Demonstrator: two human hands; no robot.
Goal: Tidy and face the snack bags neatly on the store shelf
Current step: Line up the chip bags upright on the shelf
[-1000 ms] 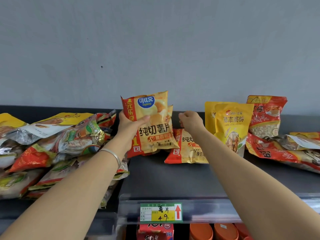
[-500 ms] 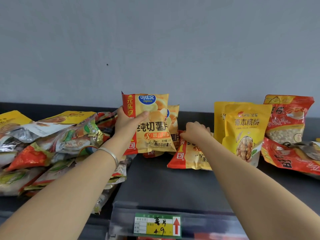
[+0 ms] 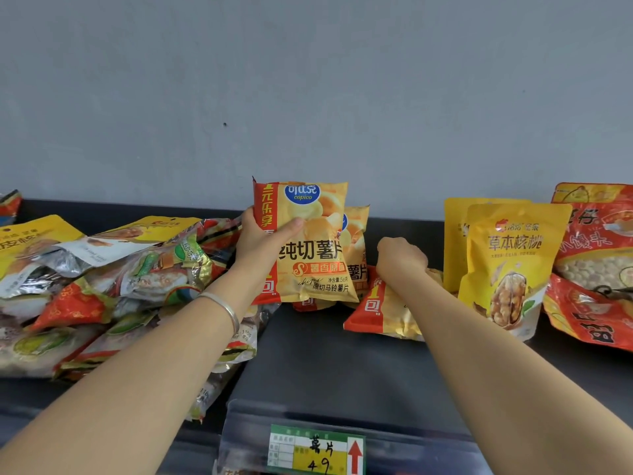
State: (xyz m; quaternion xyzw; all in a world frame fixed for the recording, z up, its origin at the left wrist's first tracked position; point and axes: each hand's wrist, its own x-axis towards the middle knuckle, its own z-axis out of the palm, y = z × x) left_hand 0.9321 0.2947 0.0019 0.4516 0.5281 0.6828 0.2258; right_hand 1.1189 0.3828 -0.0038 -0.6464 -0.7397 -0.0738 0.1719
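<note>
Two hands busy | left hand [image 3: 263, 241]: fingers clasp glossy, crinkled yellow-red upright chip bag [image 3: 308, 248] at dark matte shelf [image 3: 325, 365] centre | right hand [image 3: 400, 260]: fingers curled gripping flat chip bag [image 3: 383, 310], pillow-shaped, lying on shelf

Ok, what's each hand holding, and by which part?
Left hand grips the upright chip bag by its left edge, thumb in front. Right hand curls over the far end of the flat chip bag.

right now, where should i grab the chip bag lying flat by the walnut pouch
Probably its far edge, from above, where the right hand grips: the flat chip bag lies on the shelf, so only its thin edges can be pinched.
</note>
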